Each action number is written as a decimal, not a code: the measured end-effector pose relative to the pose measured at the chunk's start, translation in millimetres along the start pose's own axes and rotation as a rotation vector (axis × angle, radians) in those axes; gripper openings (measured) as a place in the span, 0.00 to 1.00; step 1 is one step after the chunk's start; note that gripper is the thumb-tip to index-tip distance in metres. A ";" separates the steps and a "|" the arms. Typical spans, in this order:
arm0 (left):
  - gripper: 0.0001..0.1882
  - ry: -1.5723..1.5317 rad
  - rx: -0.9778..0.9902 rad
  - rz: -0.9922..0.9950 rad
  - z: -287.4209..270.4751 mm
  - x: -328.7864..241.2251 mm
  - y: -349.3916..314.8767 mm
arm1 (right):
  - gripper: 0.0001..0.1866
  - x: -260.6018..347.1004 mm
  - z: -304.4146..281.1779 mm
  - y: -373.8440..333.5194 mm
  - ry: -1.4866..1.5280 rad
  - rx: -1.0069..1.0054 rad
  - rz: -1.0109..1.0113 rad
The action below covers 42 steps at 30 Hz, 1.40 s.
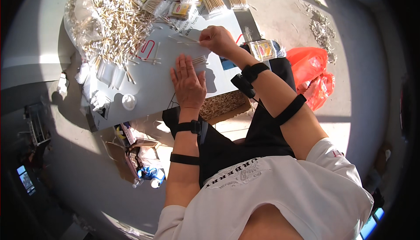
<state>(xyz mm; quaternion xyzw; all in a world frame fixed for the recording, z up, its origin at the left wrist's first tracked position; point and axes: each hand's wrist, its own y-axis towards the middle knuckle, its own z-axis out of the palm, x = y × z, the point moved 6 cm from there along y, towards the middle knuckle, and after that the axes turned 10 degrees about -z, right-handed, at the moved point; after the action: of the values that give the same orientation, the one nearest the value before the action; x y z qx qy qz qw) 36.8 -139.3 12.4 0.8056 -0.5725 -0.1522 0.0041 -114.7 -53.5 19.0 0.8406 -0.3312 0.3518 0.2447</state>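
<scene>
Presently, forearms: we see both enter from below, a black wrist band (188, 127) on the left one.
Carton (229, 114): open, filled with thin sticks, beneath the near edge of the surface (153, 93).
White tub (128, 102): small and round, on the surface, well left of the left hand (189, 84).
Red bag (310, 65): plastic, crumpled, right of the surface.
Left hand: palm down on the surface, fingers straight and slightly apart.
Swab bunch (200, 60): side by side, just right of the left fingers; we cannot tell whether they touch.
Right hand (217, 40): thumb and fingertips together at the ends of loose swabs (189, 43); we cannot tell whether it clamps any.
Loose swabs: pointing left from those fingertips, above the surface or on it.
Single packet (264, 51): swab-filled, at the right edge, near the right wrist.
Swab heap (113, 14): large, tangled, at far left.
Clear packets (214, 2): swab-filled, some yellow-labelled, grouped right of the heap.
</scene>
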 end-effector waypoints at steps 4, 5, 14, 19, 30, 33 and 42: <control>0.35 -0.069 -0.007 -0.019 -1.0 -3.6 2.3 | 0.07 -10.8 -8.8 -6.7 0.062 -0.164 -0.107; 0.35 -0.067 -0.015 -0.023 -1.4 -3.0 2.4 | 0.07 -13.5 -10.4 -7.3 0.113 -0.200 -0.058; 0.39 -0.233 -0.057 -0.078 -10.6 2.5 0.2 | 0.04 30.4 7.2 3.2 -0.133 -0.134 -0.253; 0.39 -0.270 -0.113 -0.095 -13.0 5.4 -1.4 | 0.02 31.9 12.3 -4.6 -0.153 -0.119 -0.341; 0.39 -0.253 -0.106 -0.089 -10.5 4.2 -0.1 | 0.04 45.0 28.1 23.4 -0.344 -0.127 -0.372; 0.40 -0.265 -0.115 -0.103 -11.3 7.4 -2.2 | 0.02 37.7 20.7 23.8 -0.323 -0.026 -0.378; 0.41 -0.177 -0.094 -0.067 -10.9 1.6 1.6 | 0.03 25.1 12.7 0.4 -0.250 -0.167 -0.319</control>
<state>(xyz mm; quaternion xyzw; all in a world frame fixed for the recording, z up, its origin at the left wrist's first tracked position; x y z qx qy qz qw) 38.5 -143.1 22.7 0.8067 -0.5356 -0.2494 -0.0139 -96.1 -71.7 30.0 0.8962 -0.2500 0.1728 0.3232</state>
